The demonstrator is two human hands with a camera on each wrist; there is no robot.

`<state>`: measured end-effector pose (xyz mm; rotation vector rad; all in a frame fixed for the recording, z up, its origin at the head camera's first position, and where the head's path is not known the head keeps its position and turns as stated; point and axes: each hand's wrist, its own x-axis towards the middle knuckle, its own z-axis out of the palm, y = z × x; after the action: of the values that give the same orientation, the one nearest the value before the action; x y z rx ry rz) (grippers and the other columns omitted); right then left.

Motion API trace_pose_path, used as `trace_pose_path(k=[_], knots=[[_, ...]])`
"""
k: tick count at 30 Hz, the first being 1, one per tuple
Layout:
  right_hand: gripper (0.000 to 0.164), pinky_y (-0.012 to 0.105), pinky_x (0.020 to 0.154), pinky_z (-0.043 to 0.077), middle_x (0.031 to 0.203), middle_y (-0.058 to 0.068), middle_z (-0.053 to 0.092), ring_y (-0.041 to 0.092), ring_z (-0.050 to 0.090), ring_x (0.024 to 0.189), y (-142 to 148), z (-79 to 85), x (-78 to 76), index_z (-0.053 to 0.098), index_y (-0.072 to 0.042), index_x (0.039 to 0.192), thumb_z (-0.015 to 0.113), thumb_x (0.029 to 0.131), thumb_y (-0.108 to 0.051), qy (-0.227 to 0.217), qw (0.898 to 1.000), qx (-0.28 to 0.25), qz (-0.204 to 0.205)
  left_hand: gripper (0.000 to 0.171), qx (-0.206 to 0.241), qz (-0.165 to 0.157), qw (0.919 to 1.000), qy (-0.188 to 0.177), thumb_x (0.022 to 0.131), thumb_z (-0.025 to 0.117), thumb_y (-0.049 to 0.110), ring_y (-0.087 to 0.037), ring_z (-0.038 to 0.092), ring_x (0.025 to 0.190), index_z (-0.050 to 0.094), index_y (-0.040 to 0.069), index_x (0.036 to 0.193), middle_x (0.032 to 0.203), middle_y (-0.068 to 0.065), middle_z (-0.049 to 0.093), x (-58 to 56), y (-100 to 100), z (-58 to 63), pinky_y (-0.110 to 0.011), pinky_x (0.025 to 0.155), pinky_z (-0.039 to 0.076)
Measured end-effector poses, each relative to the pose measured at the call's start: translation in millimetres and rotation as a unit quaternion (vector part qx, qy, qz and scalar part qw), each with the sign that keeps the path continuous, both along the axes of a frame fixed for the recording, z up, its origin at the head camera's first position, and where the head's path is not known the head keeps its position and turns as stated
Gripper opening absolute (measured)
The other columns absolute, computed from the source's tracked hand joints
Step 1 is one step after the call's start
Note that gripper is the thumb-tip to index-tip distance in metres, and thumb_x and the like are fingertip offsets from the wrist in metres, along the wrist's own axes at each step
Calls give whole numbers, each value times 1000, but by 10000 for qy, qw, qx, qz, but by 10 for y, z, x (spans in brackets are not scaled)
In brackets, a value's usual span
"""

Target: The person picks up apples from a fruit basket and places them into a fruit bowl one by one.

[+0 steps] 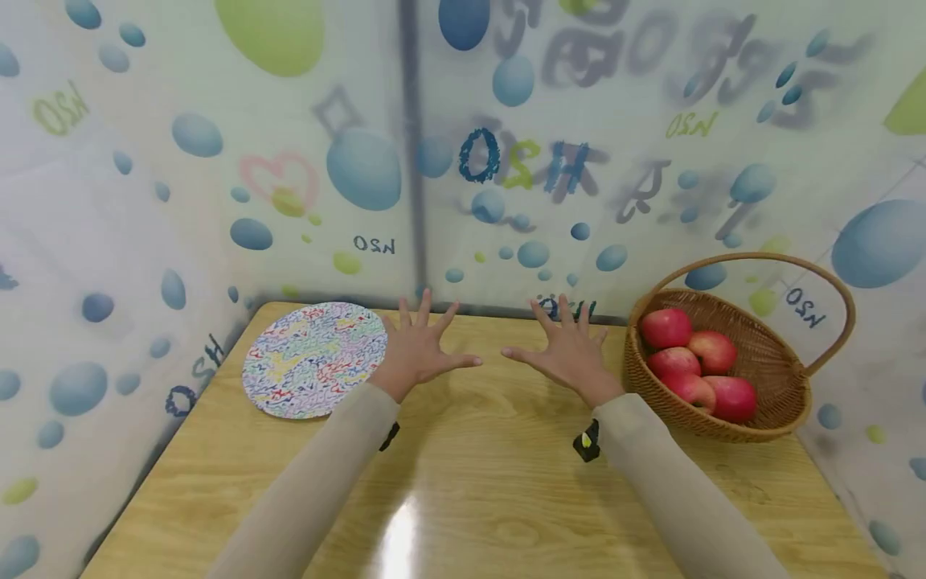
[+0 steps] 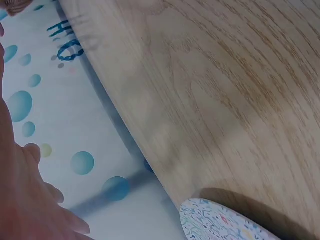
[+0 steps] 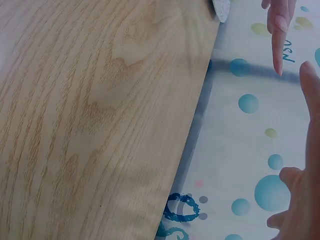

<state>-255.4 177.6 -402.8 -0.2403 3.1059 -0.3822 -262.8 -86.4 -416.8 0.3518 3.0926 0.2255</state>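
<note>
Both hands are held out over the table with fingers spread and nothing in them. The left hand (image 1: 415,354) overlaps the right edge of a round, multicoloured patterned board (image 1: 311,362) in the head view. The right hand (image 1: 571,354) is to the left of a wicker basket (image 1: 781,402) with a tall arched handle. Several red apples (image 1: 673,362) lie inside the basket. In the left wrist view, part of the left hand (image 2: 25,190) shows at the left edge, and the board (image 2: 220,220) at the bottom. Fingers of the right hand (image 3: 305,195) show at the right in the right wrist view.
The wooden table (image 1: 492,482) has its far edge close to a pale wall covering (image 1: 289,121) printed with blue and green drops and lettering. Similar covering rises on the left and right sides. A bright reflection lies on the tabletop near the front.
</note>
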Motion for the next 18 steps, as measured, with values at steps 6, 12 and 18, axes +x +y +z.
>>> trace_pose_path(k=[6,12,18], knots=[[107,86,109,10,170,22,4,57,1,153,48,46,99,18,-31,163,52,79,-88,305,9995,-98,36,107,34,-23,9999,92,76,44,94,-55,-4,153,7,41,162,171,-14,-7,62,58,54,-81,115,11],[103,78,113,23,167,24,19,54,15,152,181,112,294,32,-21,160,64,80,-77,1064,9936,-343,154,108,-58,-11,9997,219,75,40,96,-53,-5,153,4,43,162,172,-13,-5,168,148,75,-80,116,10],[95,71,107,39,160,22,36,48,36,145,381,140,503,44,-18,154,76,79,-64,2082,9746,-816,134,103,1019,-163,9946,129,84,50,83,-50,-2,155,7,34,164,171,-15,1,273,223,40,-76,118,14]])
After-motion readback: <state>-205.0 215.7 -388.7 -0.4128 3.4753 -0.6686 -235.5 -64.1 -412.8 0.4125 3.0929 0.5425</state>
